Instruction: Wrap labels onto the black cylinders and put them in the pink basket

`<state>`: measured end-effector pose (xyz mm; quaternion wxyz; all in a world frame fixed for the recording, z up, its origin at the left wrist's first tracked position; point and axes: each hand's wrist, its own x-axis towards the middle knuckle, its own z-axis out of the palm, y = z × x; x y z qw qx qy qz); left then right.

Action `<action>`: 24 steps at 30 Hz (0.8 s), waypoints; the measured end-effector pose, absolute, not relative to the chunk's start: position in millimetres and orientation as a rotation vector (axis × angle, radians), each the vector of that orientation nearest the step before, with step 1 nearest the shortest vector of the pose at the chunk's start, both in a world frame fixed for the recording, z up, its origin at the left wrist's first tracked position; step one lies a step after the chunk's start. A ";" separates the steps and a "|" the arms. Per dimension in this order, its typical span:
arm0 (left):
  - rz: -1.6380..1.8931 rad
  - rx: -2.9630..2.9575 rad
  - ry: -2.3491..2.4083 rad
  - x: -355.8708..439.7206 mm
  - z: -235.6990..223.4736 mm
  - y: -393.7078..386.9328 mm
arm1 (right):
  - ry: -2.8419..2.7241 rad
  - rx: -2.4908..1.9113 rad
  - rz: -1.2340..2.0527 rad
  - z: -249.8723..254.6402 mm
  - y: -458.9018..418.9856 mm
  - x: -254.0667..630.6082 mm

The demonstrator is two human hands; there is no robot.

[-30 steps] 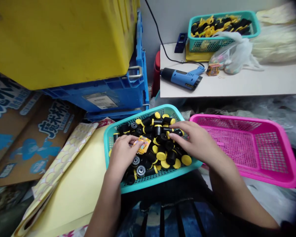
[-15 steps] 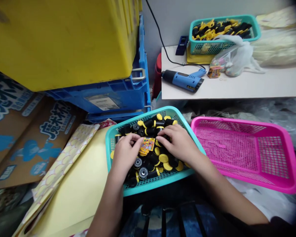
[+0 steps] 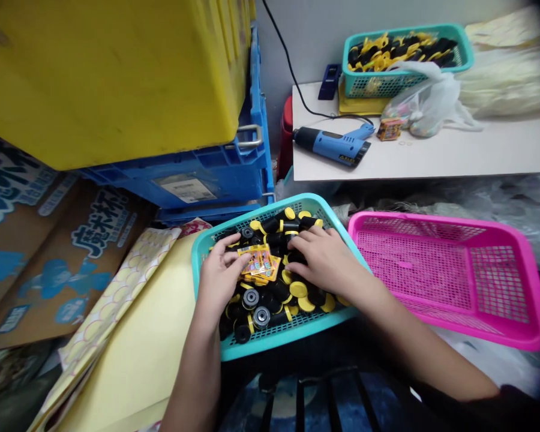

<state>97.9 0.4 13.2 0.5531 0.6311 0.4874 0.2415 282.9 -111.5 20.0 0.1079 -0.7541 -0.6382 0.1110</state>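
Observation:
My left hand (image 3: 219, 270) is closed, thumb against fingers, on a small orange printed card (image 3: 257, 259) with a glossy clear surface. Beneath it lies a short stack of similar orange cards (image 3: 270, 273), on top of black cylinders with yellow caps that fill a turquoise basket (image 3: 292, 337). Over the right part of that basket, my right hand (image 3: 324, 255) rests with fingers bent and thumb apart from them, around a dark piece among the cylinders. Its fingertips are partly hidden. Near my left wrist, two cylinders show round metallic ends (image 3: 261, 317).
Right of the turquoise basket is a pink basket (image 3: 528, 282). Behind, a white table (image 3: 481, 156) bears a blue heat gun (image 3: 335, 144), a plastic bag (image 3: 436, 96) and another turquoise basket (image 3: 369, 84). Yellow and blue crates (image 3: 216, 168) and cardboard boxes (image 3: 63, 264) stand at left.
My left hand has shifted slightly left, with a card now spread out between its fingers above the stack. My right thumb has moved off the cards, down among the cylinders.

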 end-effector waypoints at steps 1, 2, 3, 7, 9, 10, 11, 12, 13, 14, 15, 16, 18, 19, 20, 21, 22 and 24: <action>0.553 1.495 1.162 97.1 15.7 -0.9 | -1.907 -2.293 0.335 23.9 -107.8 277.8; 0.533 1.503 1.166 96.2 18.0 -1.9 | -1.931 -2.350 0.343 27.6 -104.0 273.7; 0.519 1.521 1.165 95.0 19.7 -2.5 | -1.961 -2.378 0.355 30.8 -100.6 271.2; 0.679 1.665 1.133 87.5 22.2 -0.8 | -1.930 -2.297 0.510 36.1 -95.0 278.3; 0.753 1.625 1.115 84.0 22.5 0.3 | -1.675 -2.180 0.621 32.7 -99.1 287.5; 0.760 1.570 1.100 83.0 22.9 0.1 | -1.514 -2.089 0.664 29.7 -102.6 291.6; 0.759 1.517 1.082 82.7 23.7 -0.7 | -1.360 -1.969 0.711 26.2 -106.6 294.6; 0.759 1.483 1.063 83.2 24.9 -2.2 | -1.218 -1.827 0.769 22.7 -110.9 296.2; 0.760 1.472 1.048 84.4 26.3 -4.3 | -1.090 -1.673 0.846 19.6 -114.9 296.2; 0.763 1.478 1.042 86.2 27.9 -6.8 | -0.982 -1.511 0.942 17.3 -118.5 294.9; 0.770 1.495 1.048 88.2 29.5 -9.6 | -0.897 -1.354 1.034 16.2 -121.2 292.4; 0.776 1.513 1.059 90.3 31.0 -12.3 | -0.836 -1.218 1.108 16.4 -122.9 289.2; 0.797 1.546 1.090 93.7 33.0 -17.2 | -0.766 -1.039 1.184 20.0 -123.5 281.9; 0.811 1.560 1.102 94.7 33.4 -19.2 | -0.742 -0.996 1.195 22.8 -122.7 278.4; 0.822 1.571 1.111 95.1 33.3 -20.9 | -0.716 -0.976 1.195 25.5 -121.3 275.2; 0.830 1.579 1.112 95.1 32.9 -22.4 | -0.691 -0.972 1.186 27.8 -119.6 272.4; 0.838 1.582 1.111 94.6 32.0 -23.7 | -0.672 -0.972 1.180 29.3 -118.0 270.0; 0.859 1.577 1.102 93.0 29.9 -25.8 | -0.656 -0.963 1.182 29.3 -115.3 266.5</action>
